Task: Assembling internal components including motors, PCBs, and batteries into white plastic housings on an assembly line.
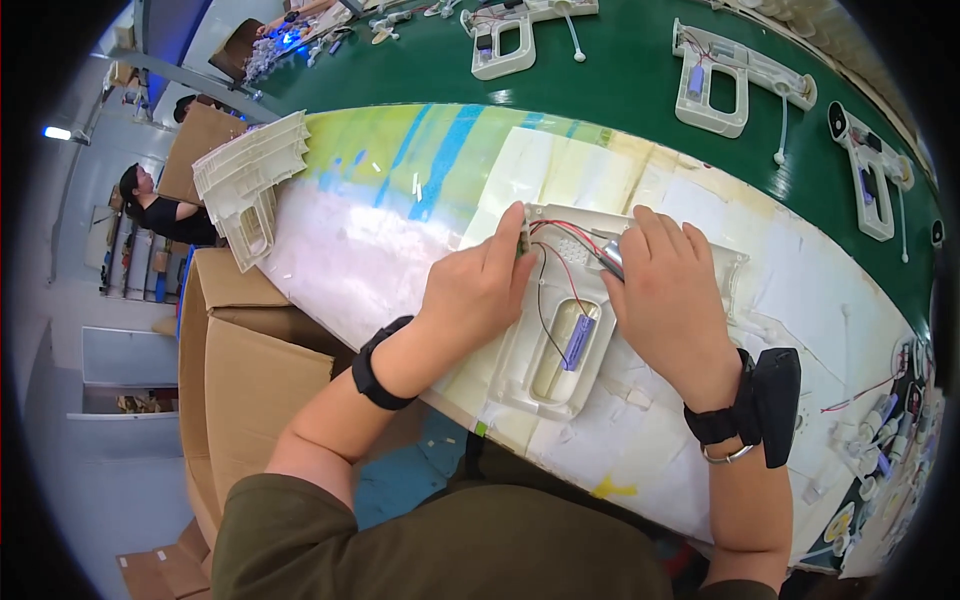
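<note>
A white plastic housing half with a looped handle lies on the table in front of me, its hollow side up. Inside the handle opening rests a purple cylindrical battery, with thin red and black wires leading up from it. At the housing's upper left end, my left hand pinches a small greenish part, mostly hidden by the fingers. Over the barrel section, my right hand grips a silver cylindrical motor with wires attached; its fingers curl over the barrel's far wall.
Stacked white housing shells stand at the table's left edge, above an open cardboard box. Wired housings lie along a green conveyor belt at the far side. Loose batteries and parts crowd the right. Another person is at far left.
</note>
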Demonstrator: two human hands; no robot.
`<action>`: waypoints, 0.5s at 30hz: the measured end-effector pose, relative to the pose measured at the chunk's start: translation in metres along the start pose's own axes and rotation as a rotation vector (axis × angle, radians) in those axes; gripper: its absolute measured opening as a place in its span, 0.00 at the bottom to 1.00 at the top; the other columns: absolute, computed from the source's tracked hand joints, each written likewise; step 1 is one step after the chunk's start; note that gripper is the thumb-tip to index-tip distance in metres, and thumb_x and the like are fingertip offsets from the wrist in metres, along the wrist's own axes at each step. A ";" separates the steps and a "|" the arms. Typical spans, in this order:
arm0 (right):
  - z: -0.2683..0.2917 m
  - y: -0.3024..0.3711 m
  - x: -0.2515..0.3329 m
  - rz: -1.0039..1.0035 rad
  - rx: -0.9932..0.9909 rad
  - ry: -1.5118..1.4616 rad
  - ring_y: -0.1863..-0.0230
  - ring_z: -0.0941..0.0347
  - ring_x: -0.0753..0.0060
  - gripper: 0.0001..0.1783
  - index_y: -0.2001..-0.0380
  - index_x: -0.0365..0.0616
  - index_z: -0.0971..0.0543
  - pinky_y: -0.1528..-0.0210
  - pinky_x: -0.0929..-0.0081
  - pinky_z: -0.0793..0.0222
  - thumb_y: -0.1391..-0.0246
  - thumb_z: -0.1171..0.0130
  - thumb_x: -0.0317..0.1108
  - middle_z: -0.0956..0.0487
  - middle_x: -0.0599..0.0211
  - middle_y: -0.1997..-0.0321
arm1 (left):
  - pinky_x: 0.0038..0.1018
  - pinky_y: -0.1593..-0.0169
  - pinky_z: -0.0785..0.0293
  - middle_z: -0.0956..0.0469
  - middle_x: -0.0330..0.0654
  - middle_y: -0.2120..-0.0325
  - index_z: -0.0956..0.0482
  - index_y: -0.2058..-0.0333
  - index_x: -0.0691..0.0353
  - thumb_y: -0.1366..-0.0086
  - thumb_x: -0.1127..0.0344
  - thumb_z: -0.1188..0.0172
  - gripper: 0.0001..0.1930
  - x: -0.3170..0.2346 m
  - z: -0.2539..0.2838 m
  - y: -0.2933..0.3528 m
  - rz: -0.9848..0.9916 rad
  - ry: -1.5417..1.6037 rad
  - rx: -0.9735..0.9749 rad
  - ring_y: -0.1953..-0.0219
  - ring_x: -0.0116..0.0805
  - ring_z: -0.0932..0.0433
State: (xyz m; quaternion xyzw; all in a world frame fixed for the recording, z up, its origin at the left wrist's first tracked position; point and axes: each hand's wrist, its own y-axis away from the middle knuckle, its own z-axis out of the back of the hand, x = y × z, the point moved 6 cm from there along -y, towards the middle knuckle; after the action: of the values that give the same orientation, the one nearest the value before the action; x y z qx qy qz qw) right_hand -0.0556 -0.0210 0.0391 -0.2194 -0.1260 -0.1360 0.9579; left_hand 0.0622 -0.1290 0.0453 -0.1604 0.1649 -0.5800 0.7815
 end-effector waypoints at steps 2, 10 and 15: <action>-0.002 0.001 -0.001 -0.005 -0.001 -0.014 0.51 0.33 0.60 0.14 0.66 0.40 0.29 0.43 0.57 0.43 0.53 0.40 0.36 0.29 0.56 0.55 | 0.30 0.81 0.33 0.27 0.43 0.84 0.33 0.46 0.68 0.46 0.69 0.37 0.28 0.003 0.000 0.005 0.022 0.060 0.050 0.85 0.40 0.28; -0.002 -0.005 -0.002 -0.018 -0.036 -0.021 0.57 0.34 0.64 0.13 0.69 0.42 0.30 0.46 0.60 0.43 0.56 0.40 0.36 0.31 0.61 0.61 | 0.30 0.82 0.33 0.28 0.42 0.84 0.40 0.43 0.72 0.44 0.72 0.41 0.31 0.002 -0.005 -0.004 -0.089 -0.039 -0.024 0.85 0.36 0.29; -0.004 -0.003 -0.006 -0.030 0.020 -0.047 0.52 0.34 0.61 0.14 0.67 0.40 0.30 0.45 0.59 0.44 0.56 0.39 0.34 0.31 0.56 0.55 | 0.31 0.81 0.32 0.27 0.43 0.83 0.39 0.43 0.71 0.45 0.72 0.40 0.31 0.011 -0.007 0.005 0.006 0.116 0.067 0.85 0.38 0.29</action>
State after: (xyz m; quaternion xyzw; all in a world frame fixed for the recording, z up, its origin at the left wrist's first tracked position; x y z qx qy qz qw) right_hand -0.0612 -0.0242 0.0350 -0.2109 -0.1532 -0.1437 0.9547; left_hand 0.0663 -0.1391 0.0359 -0.0997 0.1910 -0.5910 0.7774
